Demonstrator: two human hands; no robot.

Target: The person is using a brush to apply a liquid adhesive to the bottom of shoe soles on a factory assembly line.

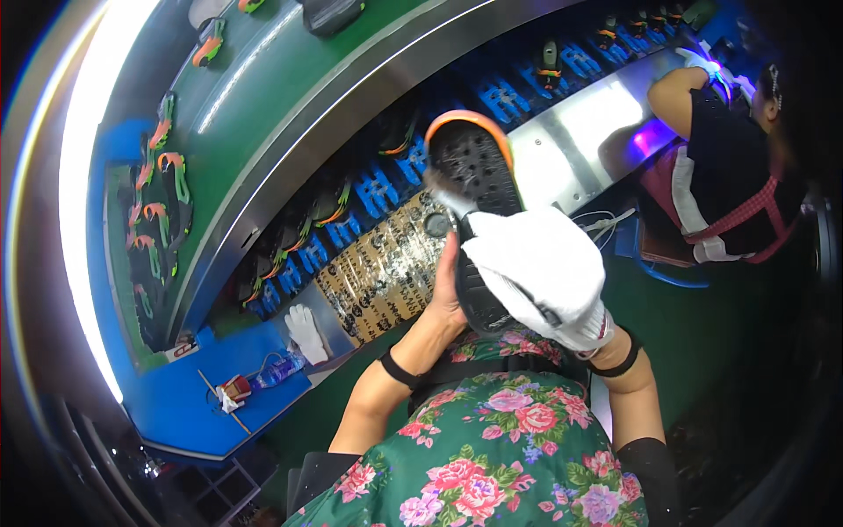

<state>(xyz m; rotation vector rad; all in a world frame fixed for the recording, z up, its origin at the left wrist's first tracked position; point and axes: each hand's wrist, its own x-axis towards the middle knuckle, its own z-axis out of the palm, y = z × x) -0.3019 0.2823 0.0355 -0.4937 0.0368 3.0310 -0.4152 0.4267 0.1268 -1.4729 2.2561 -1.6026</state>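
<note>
My left hand [448, 294], bare, grips the underside of a black shoe sole with an orange rim [474, 158], holding it up in front of me with its studded face toward the camera. My right hand [544, 277] wears a white glove and is closed around a small brush [443, 191] whose bristles touch the sole near its middle. The glove hides the lower part of the sole. Below the sole lies a brown patterned sheet [386, 272] on the bench.
A curved green conveyor [290, 97] carries black soles with orange and green trim. Blue holders [369, 193] with more soles line its near side. A spare white glove [305, 332] and a plastic bottle [277, 371] lie on the blue bench. A person [729, 149] works at right under purple light.
</note>
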